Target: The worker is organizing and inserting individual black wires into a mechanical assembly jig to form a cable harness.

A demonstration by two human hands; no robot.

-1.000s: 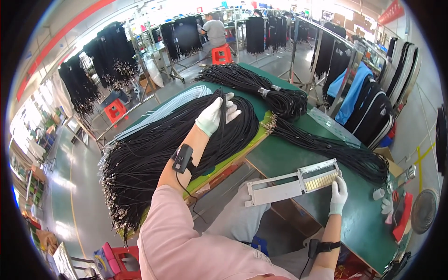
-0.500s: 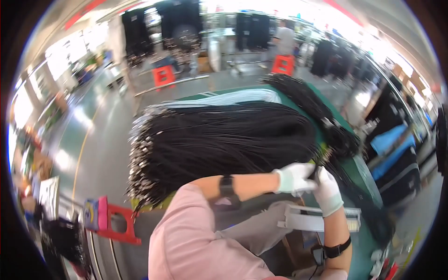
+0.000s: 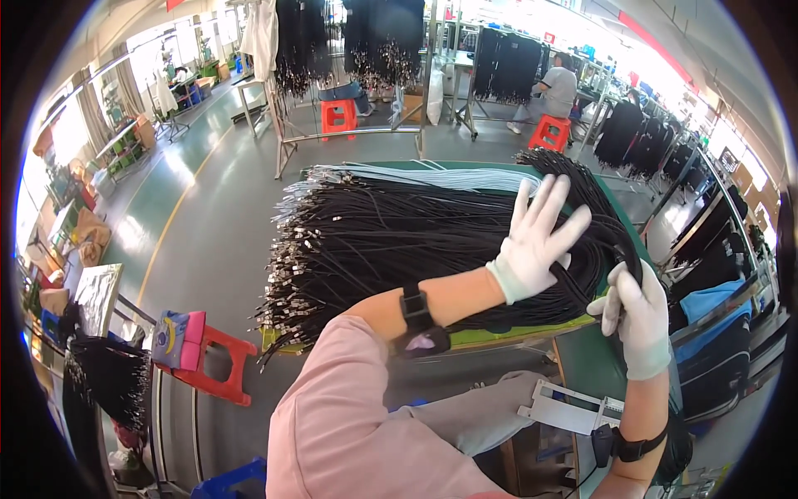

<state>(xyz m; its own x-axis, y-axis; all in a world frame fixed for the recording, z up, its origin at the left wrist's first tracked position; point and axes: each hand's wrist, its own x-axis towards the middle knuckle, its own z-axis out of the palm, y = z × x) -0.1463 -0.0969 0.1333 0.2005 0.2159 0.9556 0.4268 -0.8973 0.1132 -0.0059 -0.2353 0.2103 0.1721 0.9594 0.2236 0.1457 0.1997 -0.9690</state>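
A broad pile of black cables [image 3: 416,249] with metal-tipped ends at its left covers the green worktable [image 3: 582,358]. My left hand [image 3: 539,241], in a white glove, is over the right part of the pile with its fingers spread and nothing in its grip. To its right my gloved right hand [image 3: 638,312] is closed round a strand of black cable [image 3: 625,249] that curves up toward the pile. Whether this is one cable or several I cannot tell. Light blue cables [image 3: 449,176] lie along the pile's far side.
Another black cable bundle [image 3: 561,166] lies at the table's far right. A white metal bracket [image 3: 573,409] is by my right forearm. On the left stands a red stool [image 3: 229,366] with a grey and pink package. Racks of hanging black cables [image 3: 382,41] and a seated person [image 3: 555,87] are farther off.
My hands were close together at the pile's near right corner. Now the left has moved up and opened over the pile, while the right has moved right with the cable. The view has shifted.
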